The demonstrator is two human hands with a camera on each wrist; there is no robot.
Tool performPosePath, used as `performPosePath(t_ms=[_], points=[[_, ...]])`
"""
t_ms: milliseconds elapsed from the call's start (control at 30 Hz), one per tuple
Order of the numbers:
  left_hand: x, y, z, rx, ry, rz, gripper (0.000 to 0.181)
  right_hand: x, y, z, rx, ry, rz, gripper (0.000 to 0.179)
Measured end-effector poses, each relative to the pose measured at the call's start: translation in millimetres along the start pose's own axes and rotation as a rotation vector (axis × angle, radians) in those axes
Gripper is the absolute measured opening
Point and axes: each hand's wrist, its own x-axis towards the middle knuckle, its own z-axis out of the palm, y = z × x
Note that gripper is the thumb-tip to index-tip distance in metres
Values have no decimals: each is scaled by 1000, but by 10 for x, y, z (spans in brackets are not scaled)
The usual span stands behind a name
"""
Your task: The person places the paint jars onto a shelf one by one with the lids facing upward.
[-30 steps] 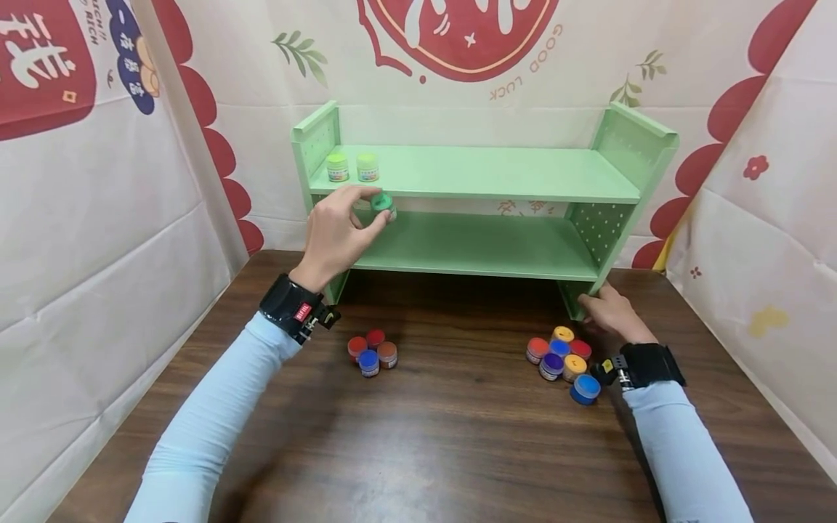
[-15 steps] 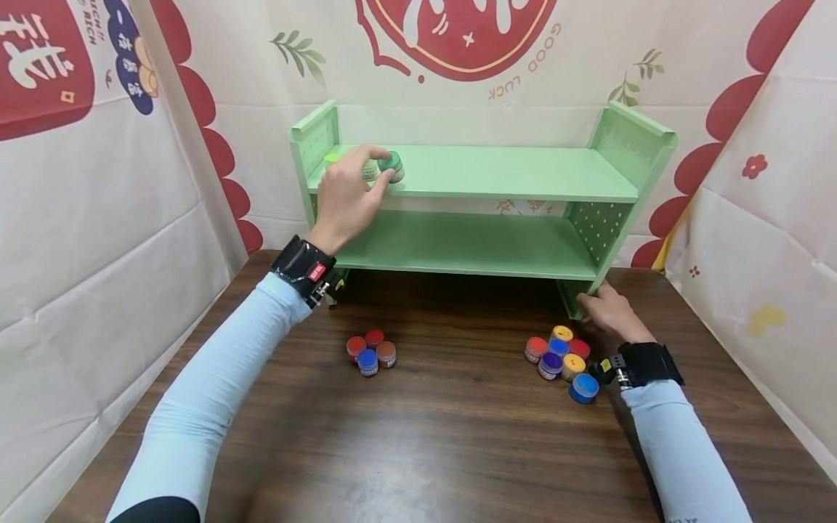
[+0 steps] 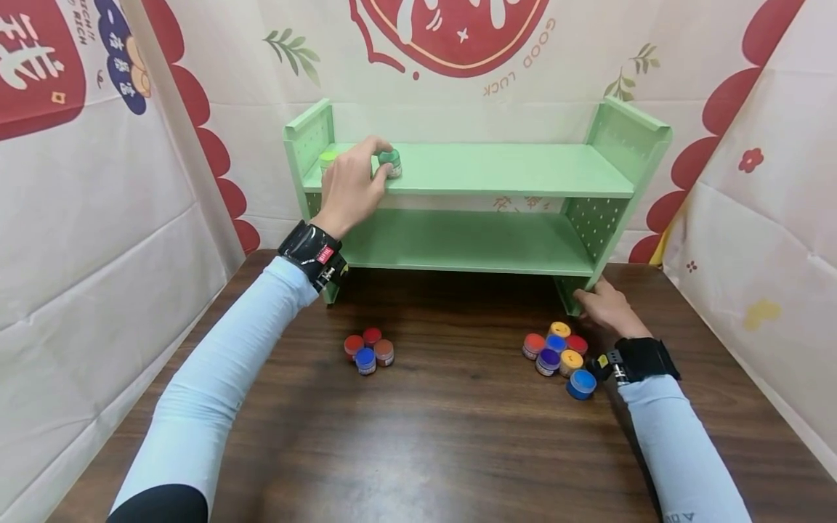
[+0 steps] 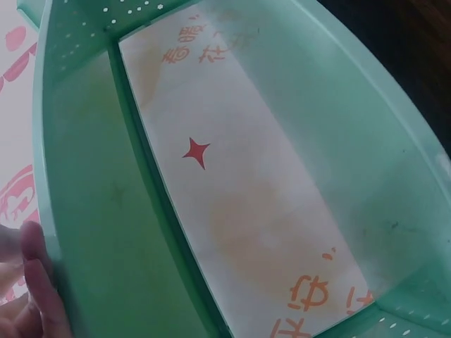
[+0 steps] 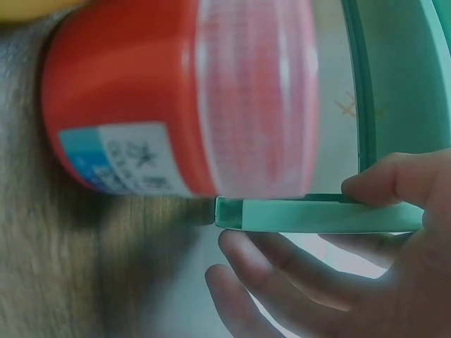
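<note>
My left hand [image 3: 353, 185] is at the left part of the upper shelf and pinches a small green-lidded paint jar [image 3: 392, 165] between thumb and fingers. The jar is upright, right at the upper board of the green rack [image 3: 497, 167]. A light-green jar [image 3: 327, 157] stands behind this hand, which hides a second one. Down at the rack's right leg, my right hand [image 3: 609, 308] grips the panel's edge. In the right wrist view, the thumb lies on one side of that green panel [image 5: 324, 217] and the fingers on the other.
Several paint jars stand on the brown table [image 3: 418, 436]: a small cluster with a brown jar [image 3: 383, 352] at left, and a larger one with a blue jar [image 3: 581, 384] near my right wrist. A red jar [image 5: 127, 91] fills much of the right wrist view.
My left hand has raised the green paint jar from below the upper board's front edge to the upper shelf, beside the light-green jars. My right hand stays on the rack's leg.
</note>
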Motion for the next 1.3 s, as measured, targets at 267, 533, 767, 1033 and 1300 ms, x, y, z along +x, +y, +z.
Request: performPosePath(t_ms=[267,533,767,1033,1300], points=[[80,1,-32,5,-94,-8,25,-21,13,8,36,-23,18,60],[76,-14,-47,9,-115,-6,26,-13,18,3,6,-8,9,56],[-129,-41,-7,-121,69,38,30,-17,8,-3,15,-14,10,56],[-832,-175,335,-307,327,85,16,-30,-7,0,25,-16,7,58],[-1289,-258,561,-350,334,69,12,-32,-24,14,34,-19,9,59]])
